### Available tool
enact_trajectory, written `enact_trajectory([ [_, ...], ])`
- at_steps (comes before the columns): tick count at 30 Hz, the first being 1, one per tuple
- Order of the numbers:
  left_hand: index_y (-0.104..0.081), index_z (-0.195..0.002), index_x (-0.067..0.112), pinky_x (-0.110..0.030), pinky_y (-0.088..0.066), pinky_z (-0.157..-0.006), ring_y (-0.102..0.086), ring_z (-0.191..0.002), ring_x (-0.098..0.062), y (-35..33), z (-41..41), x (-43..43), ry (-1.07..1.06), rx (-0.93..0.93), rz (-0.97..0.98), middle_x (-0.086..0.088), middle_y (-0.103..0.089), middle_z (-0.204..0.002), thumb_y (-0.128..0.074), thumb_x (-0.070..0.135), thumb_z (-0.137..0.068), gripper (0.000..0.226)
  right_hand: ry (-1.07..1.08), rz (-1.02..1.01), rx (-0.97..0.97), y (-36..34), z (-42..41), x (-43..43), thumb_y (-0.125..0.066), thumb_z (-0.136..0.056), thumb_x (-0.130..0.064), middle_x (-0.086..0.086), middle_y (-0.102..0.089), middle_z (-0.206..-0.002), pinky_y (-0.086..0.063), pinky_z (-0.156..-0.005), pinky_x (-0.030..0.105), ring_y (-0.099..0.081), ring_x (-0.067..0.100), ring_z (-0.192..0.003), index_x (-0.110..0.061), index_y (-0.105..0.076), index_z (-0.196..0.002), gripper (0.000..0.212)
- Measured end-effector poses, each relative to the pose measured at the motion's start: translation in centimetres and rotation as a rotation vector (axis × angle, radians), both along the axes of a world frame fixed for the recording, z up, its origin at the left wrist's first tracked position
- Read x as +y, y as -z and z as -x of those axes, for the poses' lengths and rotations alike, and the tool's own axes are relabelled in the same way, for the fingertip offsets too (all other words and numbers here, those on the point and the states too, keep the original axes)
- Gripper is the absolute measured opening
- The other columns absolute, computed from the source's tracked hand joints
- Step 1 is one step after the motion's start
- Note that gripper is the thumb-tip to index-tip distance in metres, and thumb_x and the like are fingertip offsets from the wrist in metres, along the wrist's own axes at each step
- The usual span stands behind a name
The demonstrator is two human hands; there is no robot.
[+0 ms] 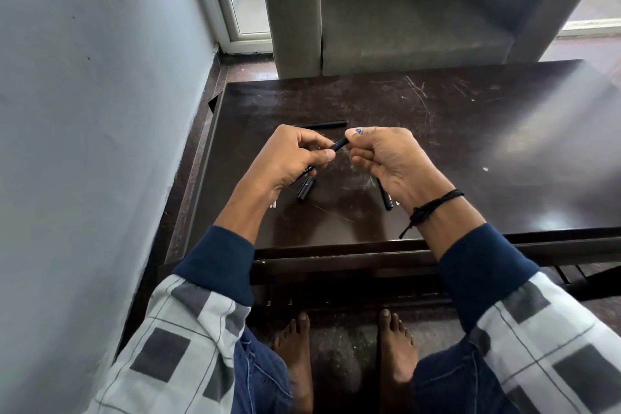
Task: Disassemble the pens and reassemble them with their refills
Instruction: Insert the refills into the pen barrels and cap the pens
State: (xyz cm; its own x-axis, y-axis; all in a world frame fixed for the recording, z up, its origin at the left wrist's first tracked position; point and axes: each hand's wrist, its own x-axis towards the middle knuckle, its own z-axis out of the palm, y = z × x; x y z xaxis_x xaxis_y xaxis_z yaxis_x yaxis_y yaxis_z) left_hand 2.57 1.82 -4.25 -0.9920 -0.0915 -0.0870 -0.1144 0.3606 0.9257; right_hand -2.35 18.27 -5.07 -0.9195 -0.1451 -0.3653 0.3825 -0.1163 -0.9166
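Above a scratched dark surface, left hand and right hand each pinch one black pen; a pen cap lies below.

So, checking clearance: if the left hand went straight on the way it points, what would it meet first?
Likely the right hand: the left hand faces it, both pinching one black pen.

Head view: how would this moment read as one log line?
left hand: grips black pen | right hand: pinches pen's other end | table: loose black parts
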Motion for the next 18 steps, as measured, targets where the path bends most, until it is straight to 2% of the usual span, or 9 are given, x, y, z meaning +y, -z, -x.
enact_trajectory([
  [3,-0.076,-0.087,0.02,-0.023,-0.056,-0.063,-0.067,-0.064,-0.008,0.03,0.04,-0.08,-0.003,-0.001,-0.014,-0.002,-0.072,-0.07,-0.075,0.005,-0.086,0.016,-0.007,0.019,-0.013,-0.43,-0.02,0.2,-0.077,-0.087,-0.009,0.007,-0.073,-0.083,-0.055,-0.064,0.02,-0.065,0.01,-0.066,-0.004,-0.075,-0.094,0.009],
  [7,-0.076,-0.088,0.02,-0.023,-0.057,-0.064,-0.067,-0.065,-0.007,-0.07,0.03,0.03,-0.002,0.002,-0.024,-0.003,-0.072,-0.072,-0.074,0.006,-0.087,0.015,-0.026,-0.006,-0.028,-0.53,-0.15,0.27,-0.083,-0.084,-0.026,0.004,-0.071,-0.082,-0.056,-0.067,0.023,-0.065,0.011,-0.068,-0.008,-0.074,-0.097,0.024],
  [10,-0.076,-0.087,0.021,-0.025,-0.056,-0.065,-0.066,-0.063,-0.007,0.04,0.05,-0.02,0.007,0.005,-0.014,-0.002,-0.072,-0.07,-0.074,0.005,-0.086,0.016,-0.008,-0.024,-0.003,-0.35,-0.13,0.08,-0.081,-0.085,-0.018,0.007,-0.071,-0.086,-0.055,-0.064,0.021,-0.063,0.009,-0.063,-0.007,-0.074,-0.093,0.014],
  [13,-0.076,-0.087,0.02,-0.024,-0.056,-0.064,-0.067,-0.063,-0.006,0.08,0.12,-0.11,0.003,0.002,-0.015,0.001,-0.071,-0.067,-0.074,0.004,-0.086,0.017,-0.011,-0.011,0.001,-0.54,-0.15,0.11,-0.078,-0.086,-0.01,0.007,-0.072,-0.089,-0.055,-0.066,0.02,-0.065,0.009,-0.068,-0.007,-0.076,-0.093,0.008],
  [18,-0.077,-0.088,0.02,-0.024,-0.057,-0.065,-0.066,-0.065,-0.008,0.08,0.13,-0.09,0.007,0.005,-0.024,0.0,-0.072,-0.068,-0.074,0.006,-0.087,0.015,-0.033,-0.031,-0.002,-0.62,-0.39,0.03,-0.08,-0.086,-0.021,0.002,-0.071,-0.082,-0.056,-0.069,0.022,-0.063,0.009,-0.068,-0.012,-0.076,-0.09,0.011],
])
